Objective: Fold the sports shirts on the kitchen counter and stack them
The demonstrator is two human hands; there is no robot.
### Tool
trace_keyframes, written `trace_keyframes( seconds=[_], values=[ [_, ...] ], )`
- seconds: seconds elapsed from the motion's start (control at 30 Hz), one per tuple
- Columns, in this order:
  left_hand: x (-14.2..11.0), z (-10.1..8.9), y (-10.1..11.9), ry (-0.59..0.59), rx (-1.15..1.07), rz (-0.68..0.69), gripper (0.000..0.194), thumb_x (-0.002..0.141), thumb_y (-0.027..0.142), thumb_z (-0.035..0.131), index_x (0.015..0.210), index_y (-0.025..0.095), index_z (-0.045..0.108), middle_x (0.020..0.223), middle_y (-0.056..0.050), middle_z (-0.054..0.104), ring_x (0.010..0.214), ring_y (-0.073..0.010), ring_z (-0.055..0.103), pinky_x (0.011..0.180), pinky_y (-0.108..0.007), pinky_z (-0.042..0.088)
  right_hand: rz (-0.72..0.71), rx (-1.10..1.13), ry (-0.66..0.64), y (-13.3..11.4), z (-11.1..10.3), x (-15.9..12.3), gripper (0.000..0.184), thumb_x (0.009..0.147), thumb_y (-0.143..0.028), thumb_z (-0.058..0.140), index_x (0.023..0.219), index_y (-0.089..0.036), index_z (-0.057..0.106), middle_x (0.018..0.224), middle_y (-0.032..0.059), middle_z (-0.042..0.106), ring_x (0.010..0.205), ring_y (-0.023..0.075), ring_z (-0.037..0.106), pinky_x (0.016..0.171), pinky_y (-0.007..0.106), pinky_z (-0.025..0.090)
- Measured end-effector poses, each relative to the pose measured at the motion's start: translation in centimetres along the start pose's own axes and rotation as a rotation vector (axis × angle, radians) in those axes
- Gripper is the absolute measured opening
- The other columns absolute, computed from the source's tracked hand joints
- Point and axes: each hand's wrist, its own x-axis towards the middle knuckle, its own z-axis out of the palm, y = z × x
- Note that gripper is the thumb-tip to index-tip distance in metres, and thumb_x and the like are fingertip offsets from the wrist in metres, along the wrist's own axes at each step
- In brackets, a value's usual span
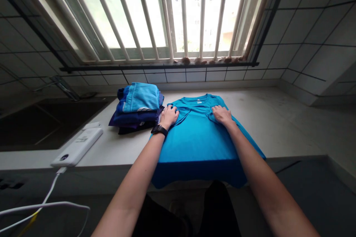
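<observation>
A bright blue T-shirt (197,137) lies spread on the light countertop (278,126), collar toward the window, its hem hanging over the front edge. My left hand (168,115), with a black watch on the wrist, pinches the fabric at the shirt's left shoulder. My right hand (221,114) grips a fold of cloth at the right shoulder. Both hands are closed on the shirt, and the fabric bunches between them below the collar.
A stack of folded blue and navy clothes (137,107) sits just left of the shirt. A white power bank (78,147) with a white cable (44,203) lies near the front edge at left. A dark sink (41,122) is further left. Barred window (167,14) behind.
</observation>
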Motion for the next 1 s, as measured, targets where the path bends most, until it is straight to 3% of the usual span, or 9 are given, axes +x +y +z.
trace_keyframes(
  seconds=[0.1,0.17,0.27,0.4,0.6,0.73,0.87,0.97,1.0],
  values=[
    [0.7,0.3,-0.6,0.117,-0.186,-0.05,0.029,0.097,0.037,0.051,0.097,0.019,0.074,0.127,-0.015,0.06,0.12,-0.0285,0.064,0.111,-0.044,0.048,0.1,0.115,0.091,0.6,0.0,1.3,0.057,0.105,-0.028,0.021,0.113,-0.019,0.078,0.134,0.0165,0.068,0.125,0.0317,0.061,0.109,0.047,0.046],
    [1.3,0.4,-1.0,0.204,-0.327,-0.088,0.024,0.094,0.034,0.058,0.107,0.018,0.071,0.131,-0.016,0.057,0.123,-0.0285,0.063,0.112,-0.044,0.048,0.126,0.126,0.185,1.2,0.4,1.8,0.049,0.101,-0.03,0.033,0.126,-0.017,0.073,0.141,0.0189,0.063,0.129,0.0345,0.058,0.108,0.047,0.047],
    [2.0,0.4,-1.3,0.225,-0.492,-0.211,0.056,0.08,0.024,0.076,0.133,0.017,0.058,0.137,-0.02,0.058,0.132,-0.0316,0.059,0.112,-0.046,0.047,0.113,0.127,0.281,2.2,1.1,2.2,0.059,0.092,-0.029,0.049,0.15,-0.019,0.054,0.147,0.0178,0.06,0.132,0.0381,0.054,0.107,0.05,0.047],
    [2.0,-0.3,-0.8,0.108,-0.802,-0.372,0.085,0.064,0.012,0.085,0.141,0.014,0.05,0.128,-0.017,0.067,0.121,-0.028,0.067,0.099,-0.037,0.056,0.106,0.239,0.215,2.9,1.2,2.7,0.072,0.084,-0.018,0.054,0.156,-0.018,0.046,0.128,0.0127,0.074,0.122,0.0334,0.064,0.106,0.042,0.049],
    [1.6,-1.9,0.2,-0.23,-1.3,-0.505,0.036,0.073,0.038,0.082,0.098,0.013,0.072,0.088,-0.009,0.077,0.078,-0.021,0.073,0.067,-0.029,0.059,0.215,0.298,0.264,2.9,0.8,3.0,0.083,0.086,-0.031,0.059,0.16,-0.005,0.034,0.141,0.0234,0.065,0.132,0.0355,0.06,0.11,0.04,0.047],
    [1.2,-2.4,0.1,-0.299,-1.228,-0.462,0.044,0.057,0.017,0.088,0.097,0.013,0.071,0.081,-0.007,0.077,0.07,-0.02,0.071,0.067,-0.031,0.058,0.192,0.329,0.205,3.0,0.7,2.8,0.077,0.08,-0.025,0.06,0.154,-0.007,0.044,0.128,0.019,0.073,0.123,0.0332,0.066,0.1,0.035,0.052],
    [0.9,-2.8,0.0,-0.073,-1.046,-0.328,0.048,0.057,0.009,0.08,0.103,0.015,0.066,0.092,-0.006,0.075,0.085,-0.0219,0.073,0.078,-0.033,0.058,0.112,0.352,0.17,3.1,0.3,2.6,0.042,0.07,-0.017,0.057,0.107,-0.014,0.074,0.095,0.0112,0.078,0.095,0.0292,0.072,0.077,0.029,0.053],
    [0.8,-3.3,0.1,0.078,-0.77,-0.188,0.042,0.059,0.007,0.071,0.1,0.016,0.065,0.096,-0.006,0.073,0.095,-0.0236,0.071,0.084,-0.033,0.058,0.058,0.499,0.107,3.1,-0.2,2.3,0.007,0.07,-0.024,0.06,0.07,-0.02,0.065,0.063,0.0034,0.064,0.069,0.0222,0.063,0.058,0.027,0.044],
    [0.7,-3.4,0.2,0.103,-0.68,-0.152,0.042,0.059,0.005,0.068,0.098,0.017,0.066,0.096,-0.005,0.074,0.097,-0.024,0.071,0.086,-0.033,0.057,0.065,0.58,0.072,3.1,-0.4,2.2,0.009,0.07,-0.028,0.062,0.065,-0.021,0.06,0.058,0.0015,0.058,0.062,0.0196,0.058,0.053,0.027,0.04]
  ],
)
